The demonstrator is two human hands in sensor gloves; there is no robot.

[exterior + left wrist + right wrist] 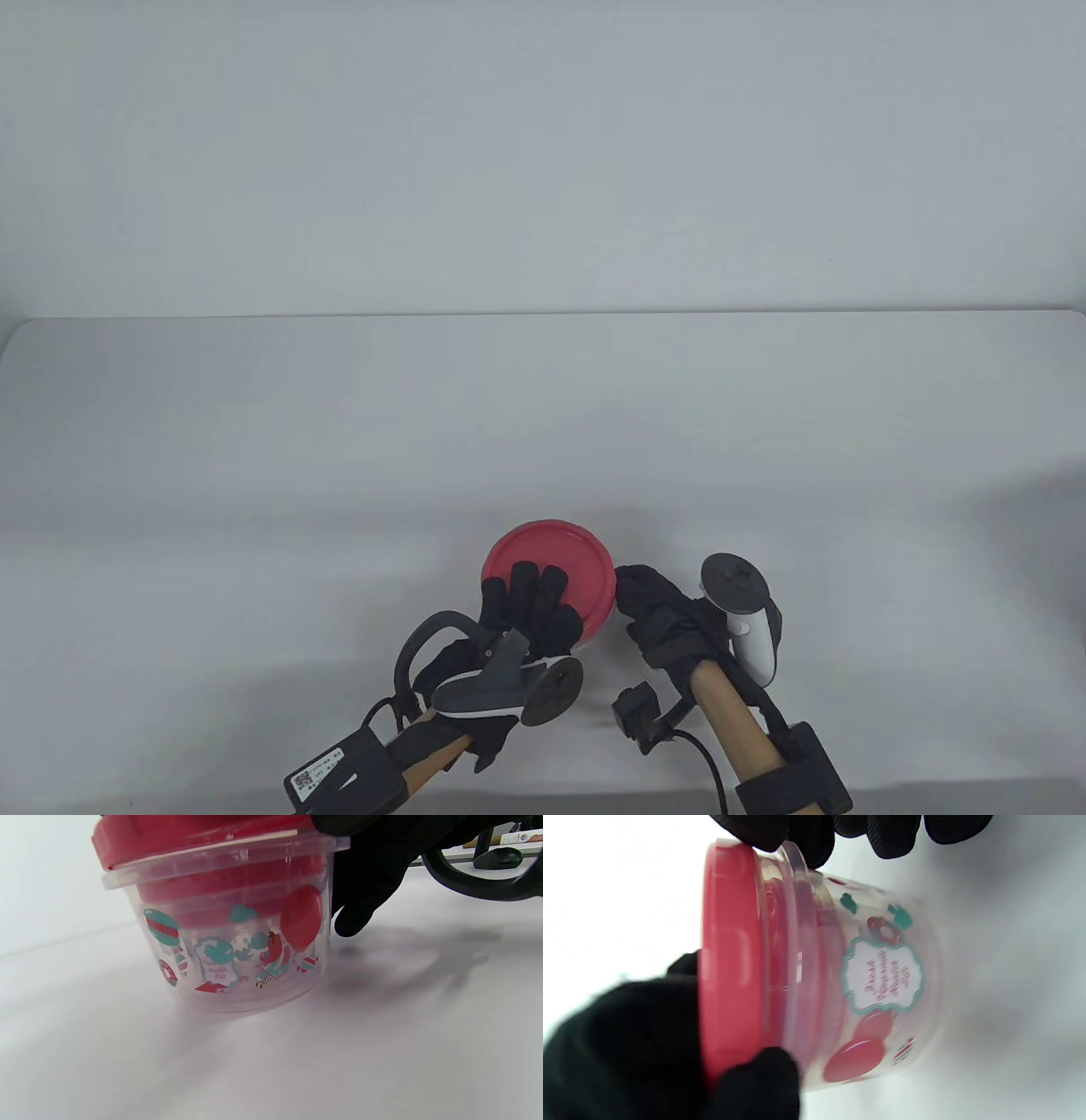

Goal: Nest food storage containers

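Observation:
A clear printed container [237, 959] with a red lid [560, 552] stands on the white table near the front edge. Smaller red-lidded containers show nested inside it through the wall [814, 984]. My left hand [533, 594] lies on top of the lid, with its fingers [522, 581] flat on it and its thumb [360, 899] down beside the wall. It also covers the lid in the right wrist view [628, 1048]. My right hand [649, 607] is curled against the container's right side, its fingertips [806, 840] touching the lid edge and rim.
The white table [254, 475] stretches to the left, right and back of the container, with a white wall [543, 153] behind it. Nothing else stands on the table in view.

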